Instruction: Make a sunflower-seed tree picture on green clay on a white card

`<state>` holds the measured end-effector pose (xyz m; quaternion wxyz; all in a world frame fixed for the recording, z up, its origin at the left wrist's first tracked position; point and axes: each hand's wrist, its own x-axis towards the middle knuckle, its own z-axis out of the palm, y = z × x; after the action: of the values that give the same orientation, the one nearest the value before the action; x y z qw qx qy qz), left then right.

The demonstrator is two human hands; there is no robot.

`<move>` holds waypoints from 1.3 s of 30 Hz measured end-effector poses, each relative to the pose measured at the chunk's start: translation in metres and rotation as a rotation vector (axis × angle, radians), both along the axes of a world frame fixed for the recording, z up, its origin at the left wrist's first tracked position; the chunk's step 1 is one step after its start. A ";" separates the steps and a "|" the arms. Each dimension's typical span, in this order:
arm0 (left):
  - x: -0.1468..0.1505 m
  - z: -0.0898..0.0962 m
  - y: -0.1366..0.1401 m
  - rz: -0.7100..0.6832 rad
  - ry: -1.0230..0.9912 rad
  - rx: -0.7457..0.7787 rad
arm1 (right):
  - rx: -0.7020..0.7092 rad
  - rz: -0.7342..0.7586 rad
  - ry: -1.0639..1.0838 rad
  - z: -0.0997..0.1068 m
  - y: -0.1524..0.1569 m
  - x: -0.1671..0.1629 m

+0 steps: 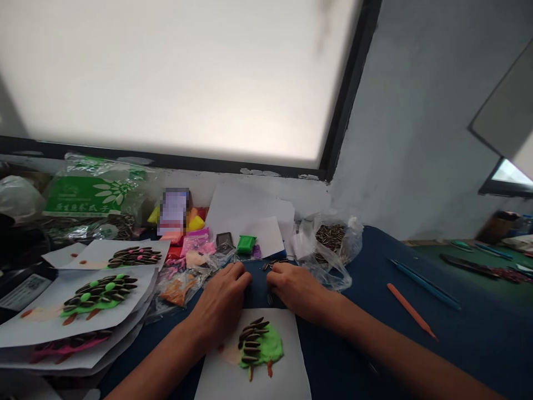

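A white sheet of paper (233, 383) lies in front of me, with a green clay shape (272, 344) on it. Rows of striped sunflower seeds (252, 343) are stuck in the left part of the clay. Two short brown clay legs are below it. My left hand (227, 291) is closed at the sheet's upper left edge, fingers curled; whatever they hold is hidden. Just beyond the upper right corner, my right hand (293, 289) is closed, its fingertips down by a few loose seeds (268, 266) on the dark blue table. What it pinches cannot be made out.
A plastic bag of seeds (331, 239) stands behind my right hand. Finished seed pictures (95, 300) are stacked at left. Clay packets (246, 244) and a phone (172, 211) sit at the back. An orange clay tool (410, 311) and a blue pen-like tool (427, 283) lie right.
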<state>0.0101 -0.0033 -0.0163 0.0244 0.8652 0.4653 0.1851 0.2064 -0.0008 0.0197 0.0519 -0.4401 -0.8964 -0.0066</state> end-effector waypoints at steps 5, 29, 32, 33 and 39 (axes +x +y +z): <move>-0.004 -0.005 0.001 -0.029 -0.111 0.006 | -0.064 0.099 0.033 0.007 0.000 0.006; -0.004 0.007 -0.003 -0.153 -0.477 -0.591 | -0.199 -0.061 0.488 -0.005 -0.043 0.012; -0.010 0.011 0.000 -0.233 -0.456 -0.637 | -0.217 -0.100 0.656 -0.015 -0.051 0.011; -0.011 0.013 0.000 -0.257 -0.449 -0.632 | -0.219 -0.101 0.681 -0.017 -0.053 0.010; -0.015 0.019 -0.002 -0.337 -0.430 -0.661 | -0.246 -0.102 0.776 -0.024 -0.055 0.009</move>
<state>-0.0045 -0.0052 0.0025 0.4267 0.8165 0.3361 0.1955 0.2153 -0.0556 -0.0040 0.3327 -0.4570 -0.7813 0.2646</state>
